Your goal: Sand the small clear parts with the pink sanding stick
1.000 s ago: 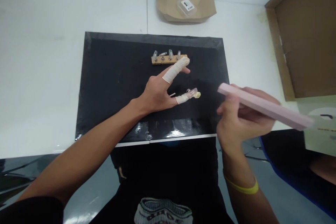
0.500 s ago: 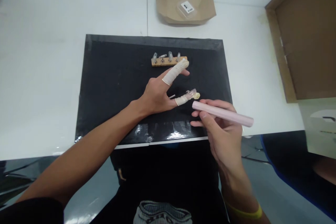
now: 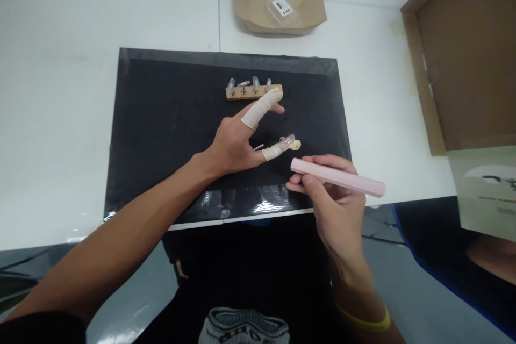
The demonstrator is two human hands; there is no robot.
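My left hand [image 3: 237, 142] is over the black mat [image 3: 161, 102], thumb and index finger spread apart in white finger covers. A clear nail tip [image 3: 288, 141] lies at the thumb's end, beside a small yellowish piece [image 3: 296, 144]; what holds the tip is unclear. Behind the index finger is a wooden strip [image 3: 248, 94] bearing several clear nail tips on small metal stands. A thin metal rod [image 3: 258, 147] shows between thumb and palm. My right hand [image 3: 336, 199] grips a pale pink stick [image 3: 338, 176], its left end near the thumb's tip but apart from it.
An open brown paper tray [image 3: 252, 2] stands beyond the mat, with a labelled clear box [image 3: 281, 9] in it. At the right is a large brown cardboard box [image 3: 437, 80]. Another person's arm [image 3: 489, 258] shows at the lower right edge.
The whole view has shifted slightly. The pink stick's left end sits a little lower relative to my left thumb, and my right fingers are drawn in more around the stick.
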